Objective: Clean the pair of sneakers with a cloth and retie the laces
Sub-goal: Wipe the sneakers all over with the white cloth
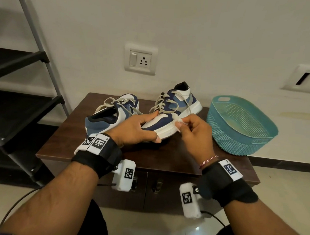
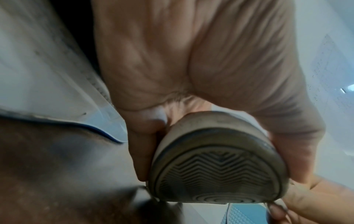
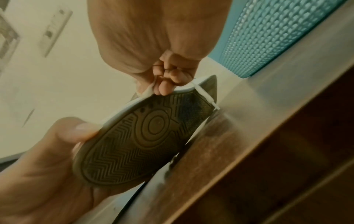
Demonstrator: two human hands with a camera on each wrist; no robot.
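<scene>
Above wooden cabinet (image 1: 166, 159), left hand (image 1: 137, 129) grips sneaker (image 1: 170, 116), right hand (image 1: 194, 133) pinches cloth (image 1: 177, 119) against it

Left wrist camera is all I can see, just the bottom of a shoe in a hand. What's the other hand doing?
Observer: The right hand pinches a small white cloth against the white sole edge of the held sneaker.
Operator: Are its laces tied?
Observer: No, the laces lie loose over its top.
Operator: Where's the other shoe?
Observer: The second sneaker lies on the wooden cabinet, left of the held one.
</scene>
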